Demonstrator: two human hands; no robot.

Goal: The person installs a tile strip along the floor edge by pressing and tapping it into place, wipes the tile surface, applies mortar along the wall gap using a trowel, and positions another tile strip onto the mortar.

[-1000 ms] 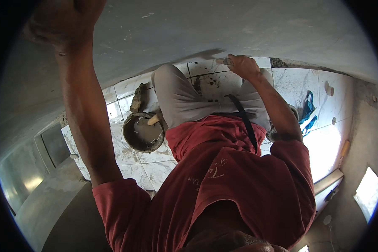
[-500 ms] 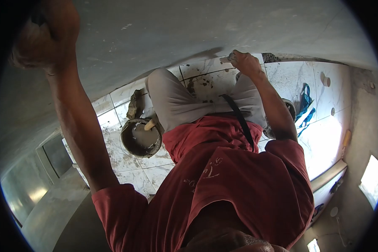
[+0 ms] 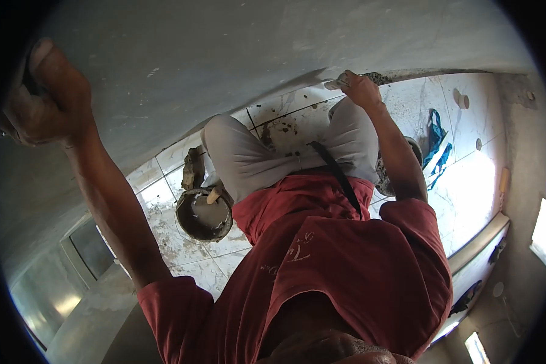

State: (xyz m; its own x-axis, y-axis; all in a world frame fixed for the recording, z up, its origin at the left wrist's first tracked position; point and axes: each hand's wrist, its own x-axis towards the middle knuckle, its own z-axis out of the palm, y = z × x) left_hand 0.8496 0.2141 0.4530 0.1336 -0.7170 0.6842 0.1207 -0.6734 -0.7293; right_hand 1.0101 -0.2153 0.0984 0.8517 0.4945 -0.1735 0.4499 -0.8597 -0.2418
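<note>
My left hand is raised at the far left, close to the grey wall. Its fingers are curled round something dark, mostly hidden by the hand and the view's black edge. Low on the wall, beyond my knees, my right hand grips a small pale tool smeared with plaster; its exact kind does not show. Beside my left knee stands a bucket with grey watery mix, a light wooden handle sticking out of it.
A crusted, mortar-stained piece lies by the bucket. Another container is partly hidden behind my right arm. Blue plastic lies on the white tiles, which carry dirt and splashes. A pale round object sits further right.
My left hand has moved down and slightly outward along the wall. My right hand stays low by the wall with its tool, shifted slightly right. The whole view has tilted slightly.
</note>
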